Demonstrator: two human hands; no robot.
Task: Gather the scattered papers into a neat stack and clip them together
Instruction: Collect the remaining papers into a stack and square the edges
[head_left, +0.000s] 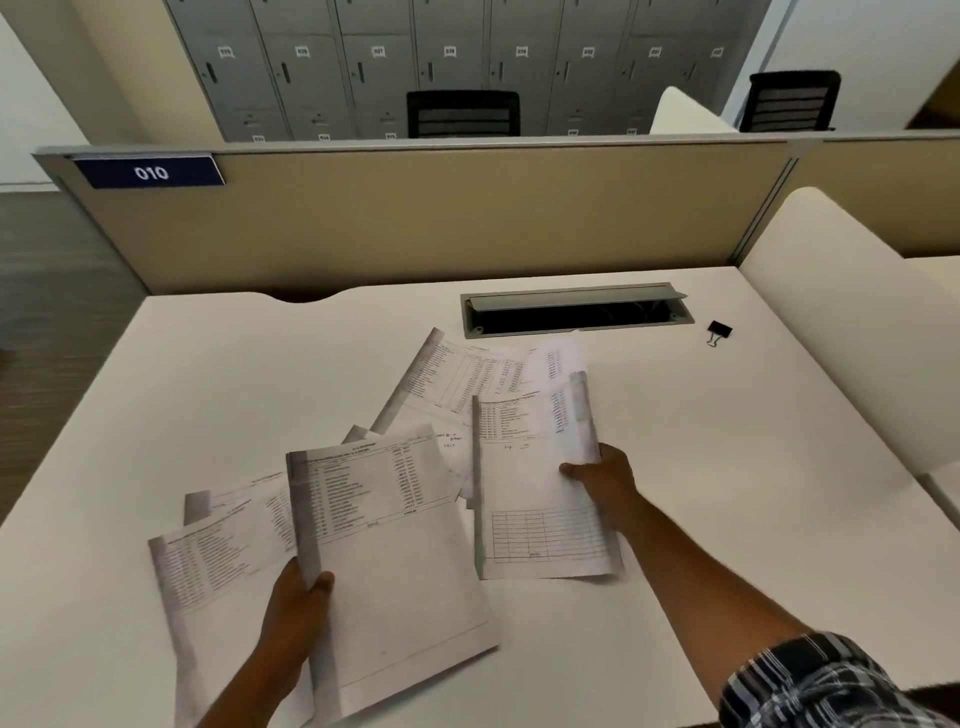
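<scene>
Printed sheets lie scattered across the white desk (156, 389). My left hand (296, 608) grips the left edge of one printed sheet (395, 561) near the desk's front, thumb on top. My right hand (605, 480) pinches the right edge of a second sheet (535, 499), with another curled page behind it. More loose papers (457, 379) lie flat behind and between them, and others (218, 561) lie under my left hand's sheet. A black binder clip (719, 331) sits alone at the far right of the desk.
An open grey cable tray (576, 310) is set into the desk behind the papers. A beige partition (415, 218) with a "010" sign walls the back. A white side divider (852, 332) stands on the right. Lockers and black chairs stand beyond.
</scene>
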